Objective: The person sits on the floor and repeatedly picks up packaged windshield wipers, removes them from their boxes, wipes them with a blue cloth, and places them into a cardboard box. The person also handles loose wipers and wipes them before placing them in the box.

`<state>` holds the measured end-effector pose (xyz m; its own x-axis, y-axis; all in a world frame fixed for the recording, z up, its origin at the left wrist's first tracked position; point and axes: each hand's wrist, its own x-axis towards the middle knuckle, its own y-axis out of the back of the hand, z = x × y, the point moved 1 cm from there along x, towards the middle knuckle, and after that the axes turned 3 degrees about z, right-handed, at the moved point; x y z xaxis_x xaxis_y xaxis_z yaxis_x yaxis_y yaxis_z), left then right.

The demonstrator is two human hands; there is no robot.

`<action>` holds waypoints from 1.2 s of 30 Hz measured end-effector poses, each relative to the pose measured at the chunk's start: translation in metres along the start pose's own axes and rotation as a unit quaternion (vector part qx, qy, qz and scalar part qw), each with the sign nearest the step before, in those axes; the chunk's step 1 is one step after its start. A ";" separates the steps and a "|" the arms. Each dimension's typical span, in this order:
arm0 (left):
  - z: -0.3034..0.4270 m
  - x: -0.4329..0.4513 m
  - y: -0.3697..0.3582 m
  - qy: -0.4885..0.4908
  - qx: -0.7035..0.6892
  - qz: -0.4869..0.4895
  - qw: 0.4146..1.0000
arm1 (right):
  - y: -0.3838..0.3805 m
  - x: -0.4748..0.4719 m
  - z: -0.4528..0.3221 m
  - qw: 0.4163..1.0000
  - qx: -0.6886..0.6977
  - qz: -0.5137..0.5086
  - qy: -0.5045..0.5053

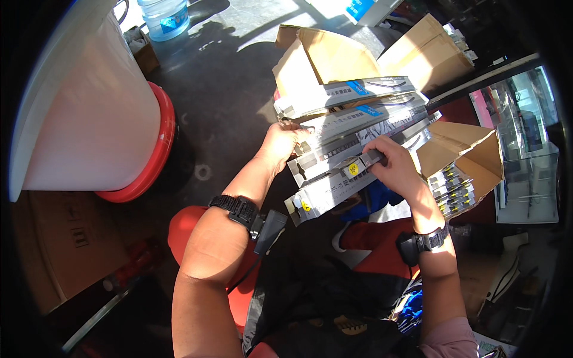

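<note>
Several long, slim printed cartons [340, 125], apparently wiper blade packs, lie side by side across the opening of a cardboard box in front of me. My left hand [284, 138] pinches the near left end of one grey-and-white carton with a blue patch. In my right hand [394, 163] is a slim carton [358, 164] with a round yellow sticker on its end, held above the others. Below it, another carton [320, 197] with a yellow sticker and a hang hole slants toward me. The right fingertips are partly hidden behind the held carton.
An open cardboard box [474, 147] at the right holds several slim packs on end. Behind the cartons stand more cardboard [425, 53]. A white tub [94, 112] with a red rim fills the left. A water bottle [165, 20] and a glass display case [528, 179] flank the area.
</note>
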<state>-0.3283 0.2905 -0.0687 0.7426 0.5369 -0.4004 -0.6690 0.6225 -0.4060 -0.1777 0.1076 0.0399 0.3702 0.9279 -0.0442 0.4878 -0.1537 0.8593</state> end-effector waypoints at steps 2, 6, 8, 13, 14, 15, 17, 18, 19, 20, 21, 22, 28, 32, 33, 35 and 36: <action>0.001 0.005 -0.004 -0.045 0.015 0.041 0.998 | 0.002 0.003 -0.003 1.000 -0.002 -0.008 0.008; 0.016 0.006 -0.011 -0.179 -0.034 0.046 0.982 | 0.000 0.006 -0.009 0.999 -0.022 -0.027 -0.005; 0.026 0.011 -0.010 -0.214 -0.034 0.083 0.973 | -0.001 0.007 -0.013 0.999 -0.033 -0.027 -0.009; 0.036 0.032 -0.003 -0.161 -0.038 0.127 0.978 | -0.005 0.008 -0.010 0.999 -0.027 -0.013 0.032; 0.032 0.041 0.002 -0.168 0.029 0.156 0.973 | -0.006 0.009 -0.010 0.999 -0.024 -0.011 0.040; 0.026 0.050 0.009 -0.177 0.096 0.184 0.962 | -0.007 0.011 -0.010 0.998 -0.023 -0.015 0.048; 0.036 0.039 -0.005 -0.248 0.481 0.251 0.803 | -0.008 0.005 -0.001 0.999 -0.025 -0.009 0.031; 0.043 0.034 -0.017 -0.247 0.492 0.195 0.812 | -0.007 0.001 0.006 0.998 -0.037 0.010 0.050; 0.046 0.035 -0.018 -0.235 0.506 0.175 0.811 | -0.008 0.003 0.008 0.998 -0.037 0.000 0.046; 0.048 0.040 -0.018 -0.198 0.493 0.113 0.840 | -0.010 0.003 0.009 0.998 -0.048 0.006 0.047; 0.052 0.039 -0.023 -0.142 0.465 0.056 0.872 | -0.008 0.003 0.005 0.997 -0.061 0.002 0.047; 0.054 0.041 -0.022 -0.155 0.464 0.010 0.872 | -0.010 0.005 0.006 0.998 -0.041 0.006 0.053; 0.043 0.071 -0.029 -0.033 0.329 -0.146 0.933 | -0.015 0.023 0.000 0.991 -0.084 -0.100 0.032; 0.041 0.071 -0.048 0.023 0.287 -0.166 0.943 | -0.024 0.032 0.006 0.993 -0.071 -0.081 0.050; 0.042 0.071 -0.048 0.034 0.282 -0.151 0.947 | -0.030 0.033 0.009 0.994 -0.054 -0.071 0.060; 0.038 0.087 -0.034 0.060 0.234 -0.146 0.959 | -0.039 0.025 0.020 0.997 -0.016 -0.010 0.073; 0.037 0.082 -0.040 0.073 0.219 -0.150 0.961 | -0.043 0.022 0.026 0.997 0.007 0.018 0.078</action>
<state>-0.2392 0.3308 -0.0546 0.8661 0.2304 -0.4435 -0.3247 0.9340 -0.1488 -0.1696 0.1254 -0.0114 0.2598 0.9633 0.0675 0.4873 -0.1911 0.8520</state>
